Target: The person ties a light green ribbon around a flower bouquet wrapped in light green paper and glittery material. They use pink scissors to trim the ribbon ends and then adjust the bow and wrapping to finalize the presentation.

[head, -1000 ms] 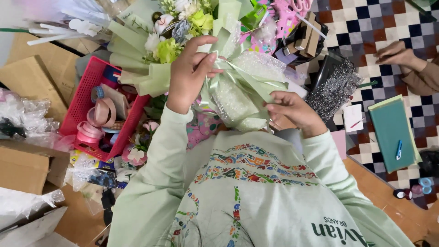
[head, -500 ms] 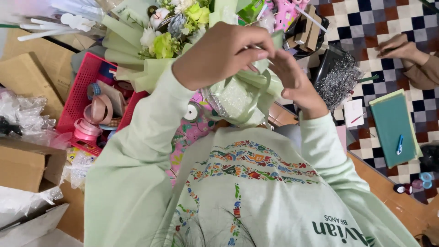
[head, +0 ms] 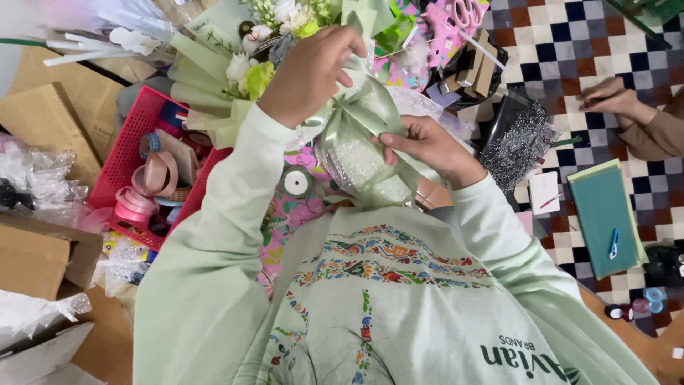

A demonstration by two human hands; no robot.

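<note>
We have the pale green ribbon bow at the neck of the bouquet, which lies across our lap with its flowers pointing away from us and its clear dotted wrap toward our chest. Our left hand is curled shut over the top of the bow, pinching ribbon near the knot. Our right hand is closed on a loop and tail just right of the bow, thumb pressed on top.

As we judge it, the knot could slip if either pinch eases, since the satin looks slick, and a hard tug might crush the green wrapping paper or bend a bloom just beyond the bow.

Left of the bouquet sits a red basket of pink ribbon rolls, and a white tape spool lies just below it. Right of the bouquet we see a silver glittery bundle, then a teal notebook with a blue pen on it. Another person's hand rests on the checkered floor well beyond. Our own left arm hides part of the basket.
</note>
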